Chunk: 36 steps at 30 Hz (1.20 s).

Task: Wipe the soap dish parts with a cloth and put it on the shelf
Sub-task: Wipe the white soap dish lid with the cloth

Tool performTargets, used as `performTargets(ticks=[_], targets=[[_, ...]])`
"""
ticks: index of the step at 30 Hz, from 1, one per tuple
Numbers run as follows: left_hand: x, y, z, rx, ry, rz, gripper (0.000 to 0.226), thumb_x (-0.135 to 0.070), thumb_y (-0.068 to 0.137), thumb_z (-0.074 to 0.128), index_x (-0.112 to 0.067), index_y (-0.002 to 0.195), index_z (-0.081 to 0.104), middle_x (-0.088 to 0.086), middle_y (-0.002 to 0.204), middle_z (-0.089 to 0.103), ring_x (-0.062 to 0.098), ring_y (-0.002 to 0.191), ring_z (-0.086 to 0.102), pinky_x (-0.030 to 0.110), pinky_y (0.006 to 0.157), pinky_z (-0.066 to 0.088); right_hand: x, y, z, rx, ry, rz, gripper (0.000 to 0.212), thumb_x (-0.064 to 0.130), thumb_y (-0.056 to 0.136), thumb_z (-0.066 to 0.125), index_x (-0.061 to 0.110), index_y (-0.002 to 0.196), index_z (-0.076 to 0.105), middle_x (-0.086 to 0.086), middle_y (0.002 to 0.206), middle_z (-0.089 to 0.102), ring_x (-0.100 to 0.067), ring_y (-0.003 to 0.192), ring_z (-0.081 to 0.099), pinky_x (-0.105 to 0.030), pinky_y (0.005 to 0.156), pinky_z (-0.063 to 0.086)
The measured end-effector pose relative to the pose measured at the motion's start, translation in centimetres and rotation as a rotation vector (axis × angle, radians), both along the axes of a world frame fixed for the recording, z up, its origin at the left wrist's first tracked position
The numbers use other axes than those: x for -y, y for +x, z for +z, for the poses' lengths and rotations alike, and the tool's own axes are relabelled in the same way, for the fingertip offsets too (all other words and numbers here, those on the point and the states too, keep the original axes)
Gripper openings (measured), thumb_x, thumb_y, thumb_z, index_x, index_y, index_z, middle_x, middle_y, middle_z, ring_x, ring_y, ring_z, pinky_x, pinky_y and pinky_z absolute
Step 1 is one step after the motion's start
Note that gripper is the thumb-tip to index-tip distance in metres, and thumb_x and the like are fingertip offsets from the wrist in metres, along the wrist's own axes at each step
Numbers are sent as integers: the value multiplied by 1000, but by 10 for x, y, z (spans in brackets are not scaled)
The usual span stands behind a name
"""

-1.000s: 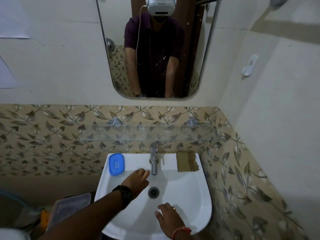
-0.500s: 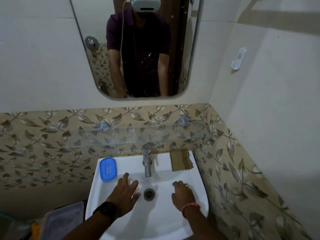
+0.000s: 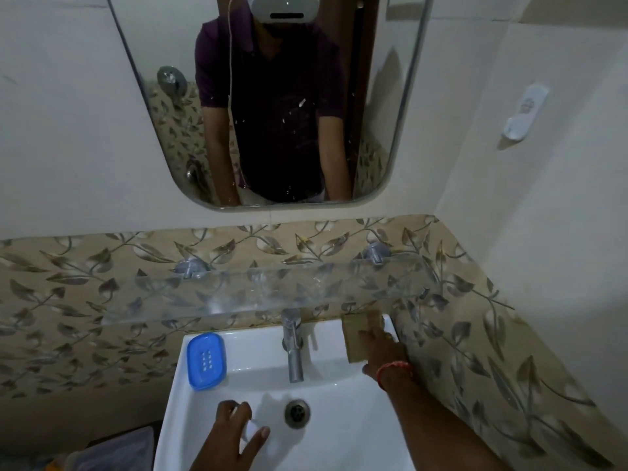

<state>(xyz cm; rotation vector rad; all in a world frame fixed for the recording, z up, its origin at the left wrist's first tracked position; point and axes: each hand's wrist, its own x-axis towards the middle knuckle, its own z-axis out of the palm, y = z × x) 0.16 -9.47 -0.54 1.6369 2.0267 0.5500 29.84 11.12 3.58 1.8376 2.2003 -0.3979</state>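
Note:
A blue soap dish [image 3: 206, 361] with small drain holes lies on the back left rim of the white sink [image 3: 339, 433]. A folded tan cloth [image 3: 356, 338] lies on the back right rim. My right hand [image 3: 380, 348] rests on the cloth with fingers laid over it; whether it grips the cloth is unclear. My left hand [image 3: 239, 436] hovers over the basin, left of the drain, fingers apart and holding nothing. A clear glass shelf [image 3: 272, 294] is fixed to the leaf-patterned tiles above the sink.
A metal tap [image 3: 294, 348] stands at the sink's back middle, and the drain [image 3: 297, 411] sits below it. A mirror [image 3: 272, 96] hangs above, showing a person. A white hook [image 3: 523, 113] is on the right wall. A plastic bin [image 3: 112, 450] sits lower left.
My right hand has moved from the basin up and right onto the tan cloth. My left hand has drawn back toward me. The camera has moved closer and tilted.

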Motion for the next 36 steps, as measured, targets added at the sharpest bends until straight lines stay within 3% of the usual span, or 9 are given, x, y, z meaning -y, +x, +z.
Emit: performTargets(ticks=[4,8,10,12,15,20,26,33,36], targets=[[-9,2,-14,25,3,29,42,-74,71,66,-39,75,43,-16,96,41,-4,85,50,1,86,31,-8,-17,-19,45,113,-29,61,27,79,75,28,135,50,-9,151,38,-32,131,45,-45,102,47],[-10,9,-14,58,36,40,41,-71,72,69,-38,77,44,-17,98,41,-5,83,53,-3,85,33,-1,-17,-18,-48,262,21,41,15,29,98,19,63,75,-11,74,72,-30,59,69,-36,48,58],[-9,13,-9,84,51,41,39,-70,74,68,-38,80,46,-16,100,44,-8,84,54,-3,81,36,-1,-8,-20,-157,280,96,33,11,51,94,11,81,80,-23,95,75,-34,79,74,-39,76,61],[-7,17,-3,115,79,33,35,-67,74,70,-42,84,47,-12,99,48,-7,85,56,-2,80,38,1,3,-25,-250,263,116,41,13,95,58,3,134,57,-17,147,49,-26,134,51,-21,118,20],[-4,22,8,200,94,40,48,-65,68,78,-44,99,49,-14,100,55,-4,97,57,3,79,41,18,7,-19,-474,219,117,40,5,99,46,10,137,55,-3,146,52,-14,138,43,-23,123,15],[-5,27,36,481,-52,131,81,-50,52,95,-29,115,48,-3,107,69,11,94,68,17,77,53,63,-1,-11,-974,25,-264,23,8,97,54,15,112,69,-7,117,71,-22,111,66,-40,100,52],[-8,35,82,1019,-27,343,38,-26,80,84,-26,116,72,4,122,74,21,110,69,31,87,55,107,-25,25,-1267,-92,-532,21,7,100,52,16,116,62,-12,126,64,-29,114,61,-51,104,47],[-14,60,175,1218,126,265,40,-41,105,44,-36,145,48,-16,147,45,13,140,41,35,116,32,146,-81,149,-1469,196,-253,30,12,98,54,39,108,64,20,101,71,2,96,66,-16,78,54],[-18,71,216,1255,205,189,40,-43,105,41,-34,141,54,-5,142,59,18,131,56,39,109,44,162,-104,188,-1475,332,-140,40,7,96,54,46,104,62,24,97,69,7,93,63,-6,72,50]])
